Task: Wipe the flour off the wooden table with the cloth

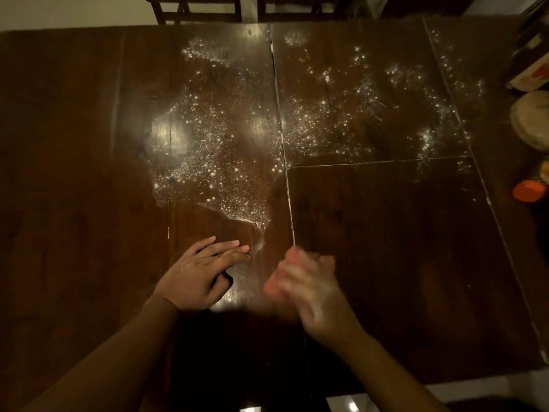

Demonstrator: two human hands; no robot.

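White flour lies scattered over the middle of the dark wooden table, with more flour on the right panel. My left hand lies flat on the table near the front edge, fingers stretched to the right. Its fingertips touch a small ridge of flour. A dark patch shows under the palm; I cannot tell whether it is cloth or shadow. My right hand is just to the right, raised and blurred by motion, with an orange-pink tint at its fingers. No cloth is clearly visible.
At the right edge stand a box, a round pale object and an orange lid. Two dark chairs stand beyond the far edge. Seams split the tabletop into panels.
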